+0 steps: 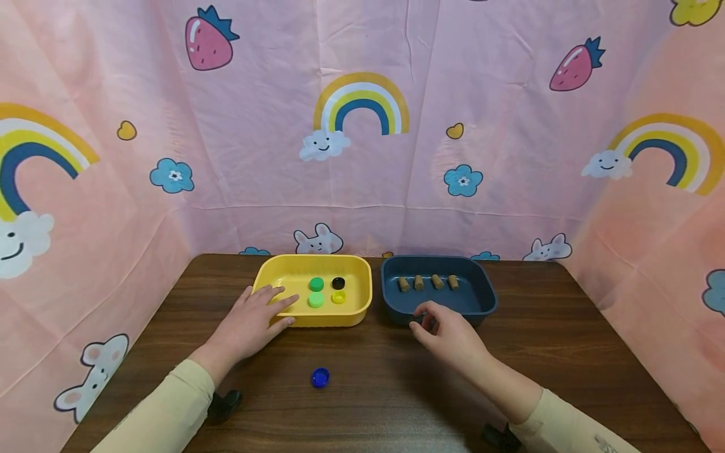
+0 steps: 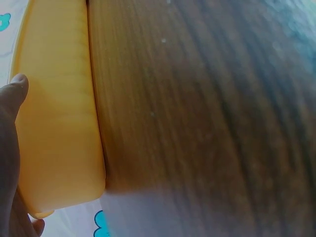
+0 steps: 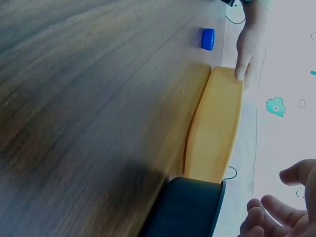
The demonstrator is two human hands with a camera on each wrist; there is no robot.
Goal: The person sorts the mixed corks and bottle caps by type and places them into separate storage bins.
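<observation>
My left hand point(image 1: 249, 322) lies with spread fingers over the left front of a yellow tray point(image 1: 325, 321). In the left wrist view its thumb point(image 2: 19, 88) is at the tray's rim. Inside sit a dark green cap point(image 1: 316, 284), a light green cap point(image 1: 316, 300), a black cap point(image 1: 338, 283) and a yellow cap point(image 1: 338, 297). My right hand point(image 1: 452, 336) hovers at the front rim of a dark blue tray point(image 1: 472, 303), fingers loosely bent, thumb apart, nothing between them. Several corks point(image 1: 437, 282) form a row in that tray.
A blue bottle cap point(image 1: 320, 377) lies on the brown wooden table point(image 1: 362, 415), in front of the yellow tray. Both trays stand side by side near the far edge. Behind and beside the table hangs a pink patterned cloth point(image 1: 385, 176).
</observation>
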